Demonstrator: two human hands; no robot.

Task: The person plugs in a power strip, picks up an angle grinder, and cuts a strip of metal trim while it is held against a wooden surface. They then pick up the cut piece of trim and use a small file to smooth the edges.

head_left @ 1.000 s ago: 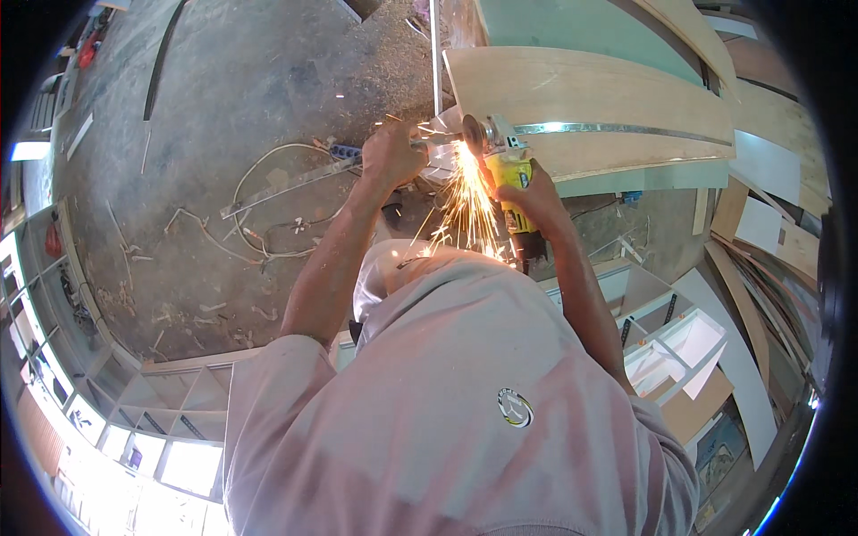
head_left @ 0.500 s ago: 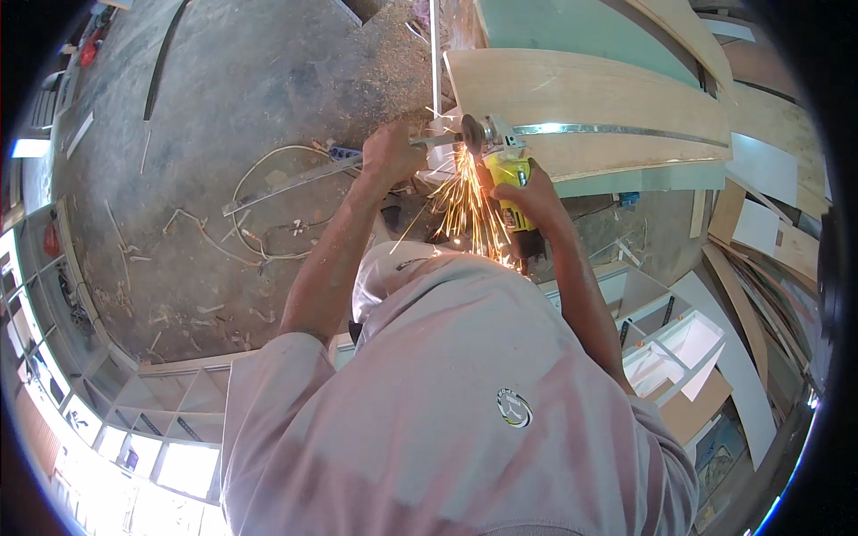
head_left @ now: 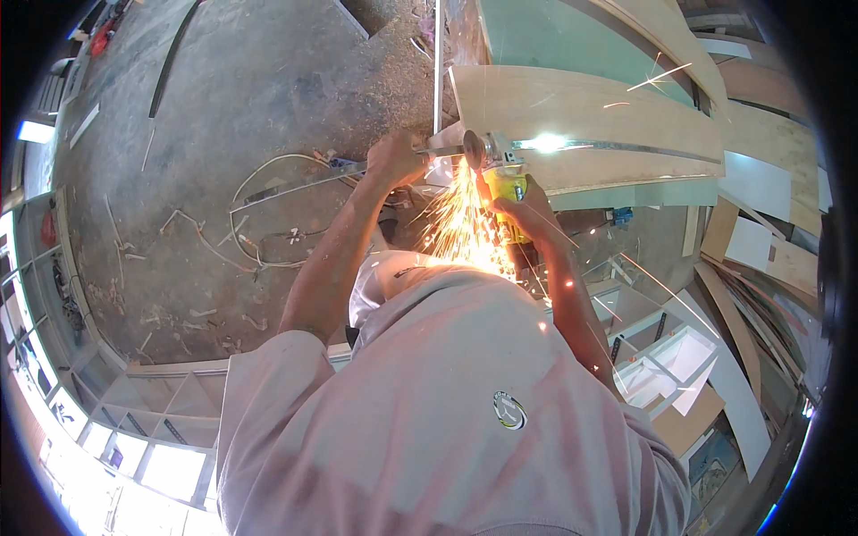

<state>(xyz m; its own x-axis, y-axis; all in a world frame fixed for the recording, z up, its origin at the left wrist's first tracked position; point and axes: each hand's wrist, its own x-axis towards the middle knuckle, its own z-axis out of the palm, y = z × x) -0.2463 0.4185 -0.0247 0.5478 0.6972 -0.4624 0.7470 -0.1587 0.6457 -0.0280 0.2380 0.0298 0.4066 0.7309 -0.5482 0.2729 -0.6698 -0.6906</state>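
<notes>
My left hand (head_left: pixel 395 159) is closed round a long flat metal bar (head_left: pixel 295 185), which extends left over the floor. My right hand (head_left: pixel 525 210) grips a yellow angle grinder (head_left: pixel 507 186). Its disc (head_left: pixel 473 150) is at the bar's right end, where a bright shower of sparks (head_left: pixel 466 228) pours down onto my shirt front and flies across my right forearm. Just beyond the grinder lies a pale plywood board (head_left: pixel 572 107) with a shiny metal strip (head_left: pixel 643 148) along it. Sparks partly hide the grinder's body.
A looped hose (head_left: pixel 239 183), scraps and dust lie on the concrete floor (head_left: pixel 197 107). Green sheets (head_left: pixel 545 45) lie under the plywood. Board offcuts (head_left: pixel 751 330) are piled at the right. White cubby frames (head_left: pixel 183 402) stand along the lower left, more (head_left: pixel 661 357) at lower right.
The sparks have grown brighter and wider, with long streaks now over my right arm and the board. My hands and the grinder sit slightly lower in the picture.
</notes>
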